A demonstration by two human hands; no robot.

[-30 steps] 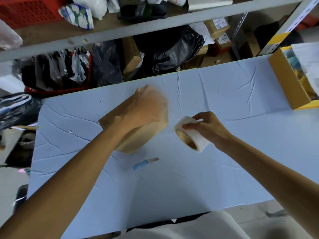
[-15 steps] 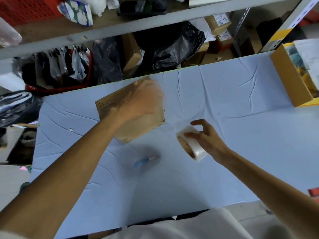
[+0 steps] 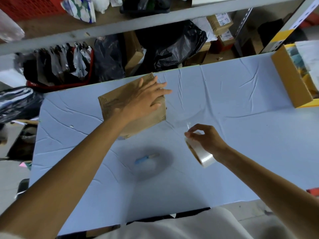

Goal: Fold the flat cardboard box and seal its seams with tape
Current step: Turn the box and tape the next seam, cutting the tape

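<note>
A folded brown cardboard box (image 3: 112,104) rests on the blue-covered table (image 3: 233,104), near its far edge. My left hand (image 3: 145,99) lies flat on the box's top with fingers spread, pressing it down. To the right and nearer me, my right hand (image 3: 207,138) holds a roll of clear tape (image 3: 202,155) above the table. A stretch of clear tape (image 3: 179,121) runs from the roll toward the box's right side. The part of the box under my left hand is hidden.
A small blue-handled cutter (image 3: 145,158) lies on the table between my arms. An open yellow-brown carton (image 3: 293,78) with contents stands at the table's right edge. Behind the table, shelves (image 3: 138,23) hold black bags and small boxes.
My left hand has opened from gripping the box to lying flat on it, and the box has settled lower on the table. My right hand has pulled the roll back toward me.
</note>
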